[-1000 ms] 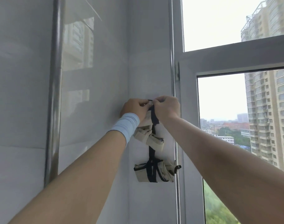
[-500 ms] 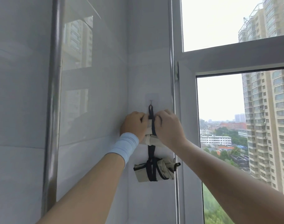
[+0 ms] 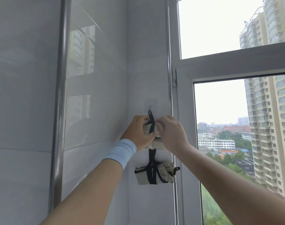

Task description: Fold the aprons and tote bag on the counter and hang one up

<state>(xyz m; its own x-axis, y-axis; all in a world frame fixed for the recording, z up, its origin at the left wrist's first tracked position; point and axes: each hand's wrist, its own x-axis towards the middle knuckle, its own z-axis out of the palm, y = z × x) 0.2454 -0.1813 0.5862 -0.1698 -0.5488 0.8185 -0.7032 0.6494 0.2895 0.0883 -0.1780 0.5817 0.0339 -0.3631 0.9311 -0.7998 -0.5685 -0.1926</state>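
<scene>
At nine o'clock in my view a vertical brushed-steel pipe (image 3: 60,95) runs up the glossy white tiled wall (image 3: 33,111), whose sheen mirrors the towers outside.

Further right, the left hand (image 3: 138,130), with a pale blue knitted wristband (image 3: 122,151) at its wrist, is raised against the corner tile near the middle of the view. Its fingers (image 3: 142,118) are curled round the left side of a folded beige cloth apron (image 3: 157,143), gripping it.

At twelve o'clock from the two hands a small clear stick-on hook (image 3: 149,106) sits on the tile. The apron's narrow black strap loop (image 3: 151,118) hangs over it and runs down between the hands (the hook is tiny and I can only just make it out).

At six o'clock from the hands a black strap leads down to a second beige cloth bundle (image 3: 142,176), tied round with black straps. It hangs against the wall just beside the window frame. I cannot tell whether it belongs to the same apron or is a separate piece.

The right hand (image 3: 171,132) faces the left hand across the strap, its fingers (image 3: 167,120) curled in and pinching at the apron's upper right edge. The fingertips are turned away from me, so I cannot say whether they nip cloth or strap.

At three o'clock the white window frame (image 3: 235,62) holds panes showing tall pale apartment towers (image 3: 268,135).
</scene>
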